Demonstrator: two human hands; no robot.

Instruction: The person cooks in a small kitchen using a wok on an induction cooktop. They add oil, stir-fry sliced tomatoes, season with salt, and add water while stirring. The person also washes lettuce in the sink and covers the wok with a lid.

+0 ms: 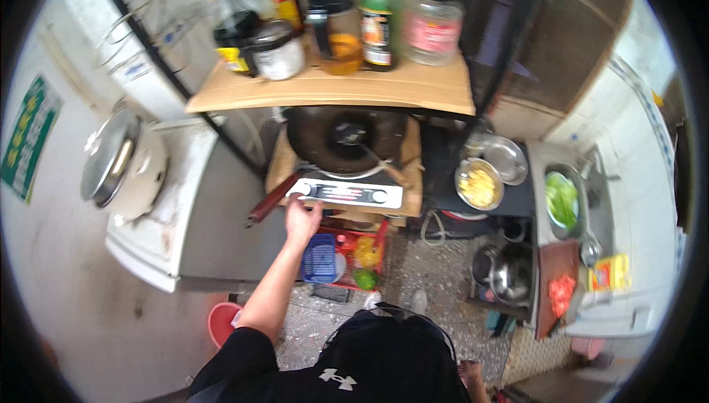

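Observation:
My left hand (303, 219) reaches to the left knob (302, 188) on the white front panel (346, 192) of a stove. Its fingertips are at the knob; blur hides whether they grip it. On the stove sits a dark wok (310, 142), its reddish-brown handle (271, 202) jutting to the near left beside my hand. A metal utensil with a wooden handle (394, 173) leans in the wok, over a small shiny patch at the bottom. My right hand (471, 371) hangs low by my side, partly hidden and dark.
Above the wok, a cardboard-covered shelf (332, 90) holds several bottles and jars. To the right are a bowl of yellow food (479, 184), leafy greens (561, 201) in the sink (588, 220) and red chopped food (561, 294) on a cutting board (548, 259). A cooker (138, 170) stands left.

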